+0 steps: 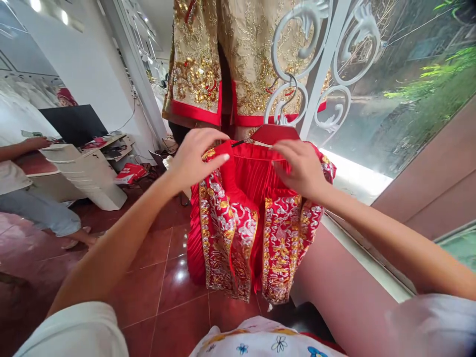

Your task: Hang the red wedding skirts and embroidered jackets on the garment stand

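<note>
A red pleated skirt (275,223) hangs in front of the person, directly between the left hand (201,156) and the right hand (302,167), its heavy silver-and-gold embroidered panels dropping below both. The left hand is at the skirt's upper left corner, touching the cloth by the waistband; its thumb lies across the front, apart from the fingers, which curl along the top edge. The right hand is on the right part of the waistband, fingers bent over its upper front and thumb lower down. Whether either hand is actually pinching the fabric cannot be told. The two hands are apart from each other, with the middle of the waistband showing between them.

Just above that stretch is a dark red hanger (278,134), its metal hook rising in front of white scrollwork (326,54). Close behind hangs a beige garment (256,64) with gold embroidery and red borders. To the right is a window (401,124) with greenery beyond it.

On the left, well apart from the skirt, another person (48,210) in grey-blue trousers stands at a white desk (82,171) with drawers, an arm resting over it. A black monitor (74,124) stands there, and a red-and-white box (131,172) sits near the desk's right side. Reddish tiles (145,292) cover the floor.
</note>
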Demonstrator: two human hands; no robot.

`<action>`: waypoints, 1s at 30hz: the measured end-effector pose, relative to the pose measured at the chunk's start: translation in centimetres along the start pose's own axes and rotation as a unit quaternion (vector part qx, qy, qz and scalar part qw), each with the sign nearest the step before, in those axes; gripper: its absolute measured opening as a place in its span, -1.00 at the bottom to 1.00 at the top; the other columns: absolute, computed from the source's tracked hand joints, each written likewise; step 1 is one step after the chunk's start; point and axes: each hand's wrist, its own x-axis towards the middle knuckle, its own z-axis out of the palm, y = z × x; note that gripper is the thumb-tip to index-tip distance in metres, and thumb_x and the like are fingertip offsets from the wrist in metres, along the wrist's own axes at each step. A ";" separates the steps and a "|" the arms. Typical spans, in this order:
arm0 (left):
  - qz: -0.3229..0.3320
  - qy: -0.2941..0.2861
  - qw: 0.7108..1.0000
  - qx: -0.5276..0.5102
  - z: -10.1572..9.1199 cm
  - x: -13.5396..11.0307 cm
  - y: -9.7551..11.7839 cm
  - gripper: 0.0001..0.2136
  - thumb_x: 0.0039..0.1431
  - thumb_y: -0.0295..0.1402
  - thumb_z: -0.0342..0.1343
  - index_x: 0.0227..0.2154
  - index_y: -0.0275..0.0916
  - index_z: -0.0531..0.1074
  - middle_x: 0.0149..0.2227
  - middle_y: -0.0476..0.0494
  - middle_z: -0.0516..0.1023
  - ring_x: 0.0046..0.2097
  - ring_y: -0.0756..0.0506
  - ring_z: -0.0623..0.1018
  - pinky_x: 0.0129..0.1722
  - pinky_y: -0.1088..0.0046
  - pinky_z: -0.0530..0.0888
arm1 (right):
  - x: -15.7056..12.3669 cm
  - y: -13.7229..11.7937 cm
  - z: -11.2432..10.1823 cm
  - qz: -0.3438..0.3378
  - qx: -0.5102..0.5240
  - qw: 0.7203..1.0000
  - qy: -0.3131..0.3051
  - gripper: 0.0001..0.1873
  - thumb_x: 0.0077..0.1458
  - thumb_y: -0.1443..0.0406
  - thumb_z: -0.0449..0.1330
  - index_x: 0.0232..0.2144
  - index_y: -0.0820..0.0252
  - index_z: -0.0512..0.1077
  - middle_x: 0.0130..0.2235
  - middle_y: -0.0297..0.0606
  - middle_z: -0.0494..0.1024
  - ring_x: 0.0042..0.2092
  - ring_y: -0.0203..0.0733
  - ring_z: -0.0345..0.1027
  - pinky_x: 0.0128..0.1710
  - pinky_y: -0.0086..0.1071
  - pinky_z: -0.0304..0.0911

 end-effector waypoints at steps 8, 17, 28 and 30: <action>-0.097 -0.061 0.987 -0.112 0.9 1.7 -1.8 -0.64 0.20 -0.17 -0.05 -0.60 -0.26 0.39 -0.64 0.02 0.29 -0.54 0.02 0.31 -0.50 0.48 0.22 | 7.9 1.4 0.4 -0.103 -0.025 0.994 -0.002 -0.75 0.17 0.29 -0.03 -0.24 0.13 0.44 -0.25 -0.25 0.42 -0.03 0.05 0.16 -0.01 0.03 -0.08; -0.138 0.096 0.981 -0.094 0.8 2.4 -2.0 -0.52 0.21 -0.13 -0.07 -0.76 -0.21 0.02 -0.72 0.03 -0.01 -0.58 0.02 0.20 -0.56 0.43 0.10 | 7.9 1.6 1.4 -0.105 0.009 0.994 -0.012 -0.71 0.19 0.29 -0.05 -0.24 0.16 0.47 -0.27 -0.20 0.44 -0.13 -0.05 0.18 -0.06 -0.06 -0.06; -0.086 0.096 0.992 -0.009 -1.1 4.1 0.4 -0.69 0.21 -0.19 -0.03 -0.53 -0.27 0.40 -0.59 -0.06 0.36 -0.31 -0.08 0.48 -0.25 0.43 0.32 | 8.4 1.3 1.6 -0.100 0.034 0.994 0.021 -0.66 0.21 0.28 -0.08 -0.33 0.20 0.50 -0.39 -0.20 0.43 -0.21 -0.07 0.22 -0.11 -0.08 -0.08; -0.069 0.032 0.997 -0.014 -1.6 3.1 0.3 -0.73 0.19 -0.20 0.00 -0.43 -0.28 0.47 -0.49 -0.09 0.48 -0.25 -0.11 0.51 -0.18 0.39 0.34 | 8.3 1.4 1.7 -0.101 0.035 0.994 0.029 -0.66 0.20 0.26 -0.07 -0.33 0.19 0.50 -0.38 -0.20 0.45 -0.21 -0.07 0.24 -0.13 -0.10 -0.07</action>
